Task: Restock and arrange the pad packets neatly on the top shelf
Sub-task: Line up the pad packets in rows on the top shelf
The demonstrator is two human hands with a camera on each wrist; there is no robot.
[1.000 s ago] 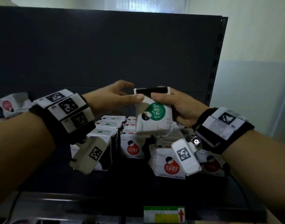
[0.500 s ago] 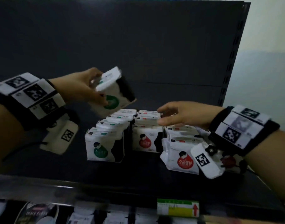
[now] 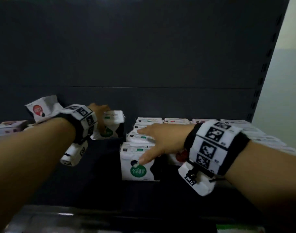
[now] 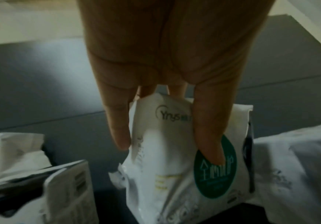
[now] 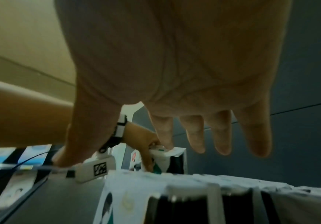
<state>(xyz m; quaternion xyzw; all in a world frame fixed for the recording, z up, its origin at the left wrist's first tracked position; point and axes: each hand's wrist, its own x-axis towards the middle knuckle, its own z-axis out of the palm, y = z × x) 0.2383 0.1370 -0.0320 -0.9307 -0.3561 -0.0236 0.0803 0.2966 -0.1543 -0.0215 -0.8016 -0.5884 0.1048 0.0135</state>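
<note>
**Soft green packet going down left of the row, bare shelf between**

The left hand [image 3: 100,113] holds a green-dot pad packet [image 3: 110,126] left of centre in the head view; in the left wrist view its fingers [image 4: 209,136] curl over the top, thumb pressed on the printed face and the others behind. Whether the packet's base already touches the top shelf [image 3: 93,174] I cannot tell. The right hand [image 3: 160,140] lies flat with fingers spread over the front green packet [image 3: 138,165] and the row of packets [image 3: 149,121] behind it, holding nothing.

The packet looks light and soft: thin plastic wrap, creased and puckered at the seams, probably a little slippery and yielding under a squeeze. Taking it across the top edge, thumb in front and fingers behind, looks the surest hold; a tight squeeze would likely just dent it.

A strip of dark bare shelf lies between the held packet and the row, so there is room to slide it right. At upper left a red-dot packet [image 3: 43,108] leans tilted near the back panel [image 3: 144,56], with more packets lying at the far left edge. The shelf's front lip runs along the bottom of the frame, near the front packet.
</note>
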